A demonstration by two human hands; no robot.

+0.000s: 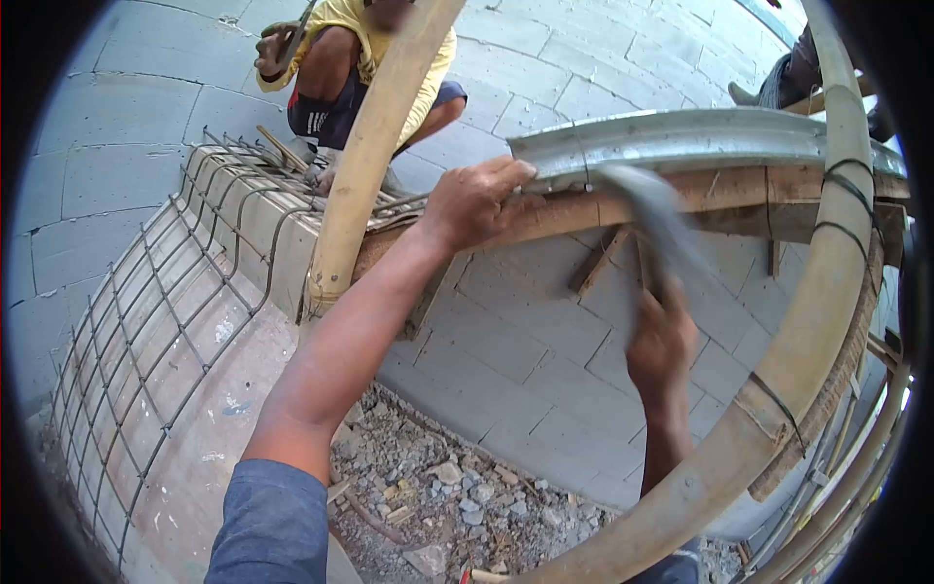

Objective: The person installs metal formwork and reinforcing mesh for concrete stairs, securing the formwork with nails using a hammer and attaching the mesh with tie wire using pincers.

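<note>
My left hand (477, 202) is closed at the near end of a galvanized metal channel (671, 136), its fingers over the lower lip. Under the channel runs a wooden beam (564, 216), close below my fingers. My right hand (664, 341) grips the handle of a hammer (654, 209), which is smeared by motion. The blurred hammer head overlaps the channel's lower edge, to the right of my left hand. Tie wire loops round the channel and beam.
Bamboo poles (375, 146) cross in front of me, one curving along the right (749, 428). A rebar grid (146, 331) covers the sloped slab at left. A person in a yellow top (336, 19) crouches behind; another person's leg (778, 88) shows upper right. Rubble (457, 506) lies below.
</note>
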